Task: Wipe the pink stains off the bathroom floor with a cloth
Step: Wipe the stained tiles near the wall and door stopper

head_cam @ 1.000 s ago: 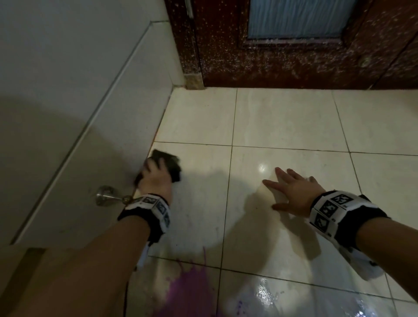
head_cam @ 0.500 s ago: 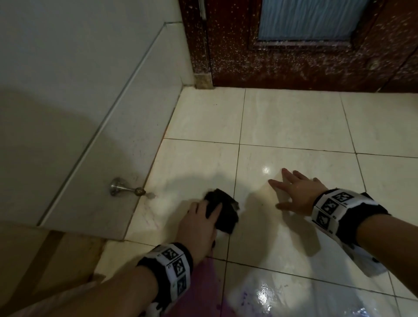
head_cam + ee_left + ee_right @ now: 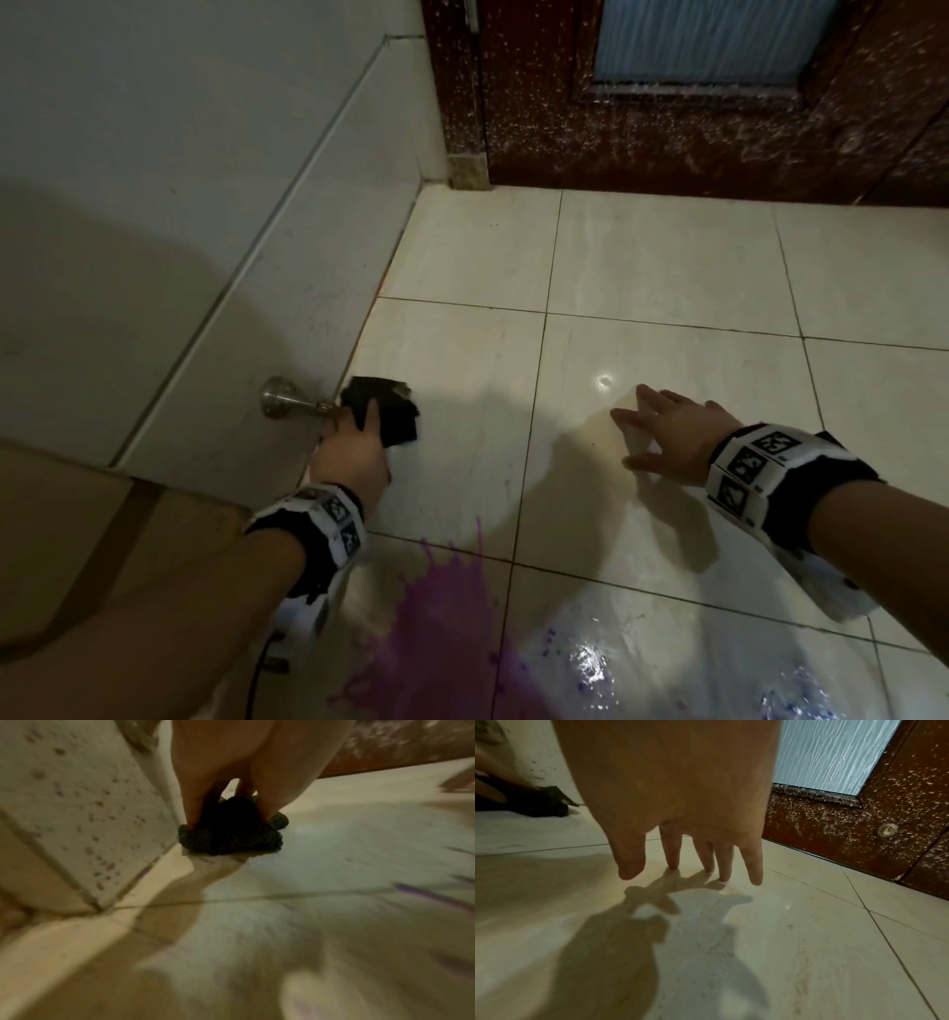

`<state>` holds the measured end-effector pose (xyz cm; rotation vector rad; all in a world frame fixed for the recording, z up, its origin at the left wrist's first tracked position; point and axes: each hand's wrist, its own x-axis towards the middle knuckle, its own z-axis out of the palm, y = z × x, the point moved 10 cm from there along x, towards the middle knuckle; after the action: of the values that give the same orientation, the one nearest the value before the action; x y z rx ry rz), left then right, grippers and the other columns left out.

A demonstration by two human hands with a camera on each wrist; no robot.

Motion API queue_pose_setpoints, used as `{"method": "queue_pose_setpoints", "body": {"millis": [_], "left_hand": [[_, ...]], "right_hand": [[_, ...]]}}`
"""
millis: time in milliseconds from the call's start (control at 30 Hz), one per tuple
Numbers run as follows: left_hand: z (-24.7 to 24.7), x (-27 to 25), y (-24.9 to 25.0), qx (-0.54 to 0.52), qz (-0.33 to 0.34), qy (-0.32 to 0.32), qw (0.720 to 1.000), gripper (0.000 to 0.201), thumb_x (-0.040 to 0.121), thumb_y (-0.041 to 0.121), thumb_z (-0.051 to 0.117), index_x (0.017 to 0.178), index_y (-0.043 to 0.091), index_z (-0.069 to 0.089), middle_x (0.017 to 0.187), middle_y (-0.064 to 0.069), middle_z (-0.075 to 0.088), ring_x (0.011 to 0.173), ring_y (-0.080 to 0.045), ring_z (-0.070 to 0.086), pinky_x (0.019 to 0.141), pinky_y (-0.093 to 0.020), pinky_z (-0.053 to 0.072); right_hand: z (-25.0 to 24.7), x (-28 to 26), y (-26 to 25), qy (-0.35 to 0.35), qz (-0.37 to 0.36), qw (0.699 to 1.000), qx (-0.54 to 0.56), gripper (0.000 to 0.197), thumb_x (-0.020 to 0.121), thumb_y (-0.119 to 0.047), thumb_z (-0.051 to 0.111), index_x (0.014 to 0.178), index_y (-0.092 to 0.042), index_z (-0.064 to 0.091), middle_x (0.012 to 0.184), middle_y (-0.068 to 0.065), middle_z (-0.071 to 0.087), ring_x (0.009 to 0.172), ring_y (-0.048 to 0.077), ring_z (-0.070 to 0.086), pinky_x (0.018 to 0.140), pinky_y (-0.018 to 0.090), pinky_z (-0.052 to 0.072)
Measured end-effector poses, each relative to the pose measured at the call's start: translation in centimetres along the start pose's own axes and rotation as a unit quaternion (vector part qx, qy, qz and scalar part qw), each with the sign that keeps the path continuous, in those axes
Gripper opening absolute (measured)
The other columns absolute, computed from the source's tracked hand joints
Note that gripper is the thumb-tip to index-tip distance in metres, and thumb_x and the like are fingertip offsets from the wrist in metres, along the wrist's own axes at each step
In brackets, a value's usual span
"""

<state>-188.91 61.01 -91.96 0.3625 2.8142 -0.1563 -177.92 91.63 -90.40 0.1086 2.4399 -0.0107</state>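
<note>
A pink-purple stain (image 3: 441,616) is splashed over the cream floor tiles (image 3: 667,267) at the bottom centre, behind my left wrist. My left hand (image 3: 359,442) grips a dark bunched cloth (image 3: 398,424) and presses it on the floor at the foot of the wall. In the left wrist view, thumb and fingers of the left hand (image 3: 228,809) straddle the cloth (image 3: 231,835); purple streaks (image 3: 432,896) lie to the right. My right hand (image 3: 667,437) rests flat on a tile, fingers spread, holding nothing. The right wrist view shows its fingertips (image 3: 706,860) touching the floor.
A metal door stopper (image 3: 287,403) sticks out of the tiled wall (image 3: 154,205) just left of the cloth. A dark red speckled door (image 3: 719,128) closes off the far side. Wet floor with bluish specks (image 3: 801,688) glistens at bottom right. A brown surface (image 3: 77,539) lies at lower left.
My left hand has swept the cloth from the grout line near the middle back left and away, up to the wall beside the door stopper. The right hand has stayed planted.
</note>
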Motion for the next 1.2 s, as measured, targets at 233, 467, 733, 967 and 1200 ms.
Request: {"method": "queue_pose_setpoints", "body": {"millis": [233, 467, 733, 967, 1200], "left_hand": [[1.4, -9.2, 7.8, -0.025, 0.270, 0.041, 0.962, 0.059, 0.065, 0.036, 0.061, 0.120, 0.018, 0.048, 0.095, -0.012, 0.064, 0.090, -0.022, 0.043, 0.042, -0.026, 0.053], [-0.8, -3.8, -1.3, -0.062, 0.021, 0.025, 0.998, 0.048, 0.101, 0.020, 0.036, 0.147, 0.010, 0.027, 0.141, -0.021, 0.037, 0.125, -0.039, 0.041, 0.104, -0.048, 0.037], [1.1, -5.3, 0.5, -0.024, -0.002, -0.019, 1.000, 0.068, 0.100, 0.018, 0.035, 0.146, 0.007, -0.014, 0.154, -0.025, 0.002, 0.143, -0.034, 0.015, 0.114, -0.038, 0.027], [3.5, -12.5, 10.4, 0.053, 0.321, -0.047, 0.944, 0.059, 0.058, 0.032, 0.065, 0.116, 0.019, 0.062, 0.104, -0.013, 0.070, 0.086, -0.025, 0.071, 0.063, -0.028, 0.058], [-5.7, -3.3, 9.1, -0.073, 0.227, 0.067, 0.969, 0.053, 0.090, 0.003, 0.049, 0.141, 0.017, 0.042, 0.144, -0.013, 0.042, 0.120, -0.030, 0.051, 0.097, -0.029, 0.045]], "right_hand": [[0.1, -0.7, -1.2, 0.007, -0.010, 1.000, -0.006, 0.058, 0.092, -0.052, 0.044, 0.143, -0.033, 0.025, 0.142, 0.003, 0.026, 0.130, 0.021, 0.032, 0.101, 0.042, 0.038], [0.5, -1.5, -1.9, 0.001, -0.021, 1.000, -0.019, 0.054, 0.093, -0.051, 0.043, 0.141, -0.030, 0.030, 0.141, 0.001, 0.030, 0.128, 0.020, 0.035, 0.101, 0.040, 0.038], [1.1, -2.1, -1.5, 0.004, -0.023, 1.000, -0.016, 0.052, 0.093, -0.048, 0.045, 0.139, -0.027, 0.033, 0.137, 0.001, 0.032, 0.124, 0.020, 0.038, 0.097, 0.038, 0.041], [1.9, -2.4, -1.3, 0.006, -0.025, 1.000, -0.012, 0.061, 0.094, -0.045, 0.045, 0.146, -0.027, 0.018, 0.154, 0.000, 0.009, 0.139, 0.022, 0.020, 0.105, 0.041, 0.037], [2.1, -2.5, -0.8, 0.008, -0.032, 0.999, -0.006, 0.058, 0.095, -0.044, 0.044, 0.146, -0.028, 0.020, 0.154, -0.001, 0.011, 0.139, 0.021, 0.021, 0.105, 0.040, 0.038]]}}
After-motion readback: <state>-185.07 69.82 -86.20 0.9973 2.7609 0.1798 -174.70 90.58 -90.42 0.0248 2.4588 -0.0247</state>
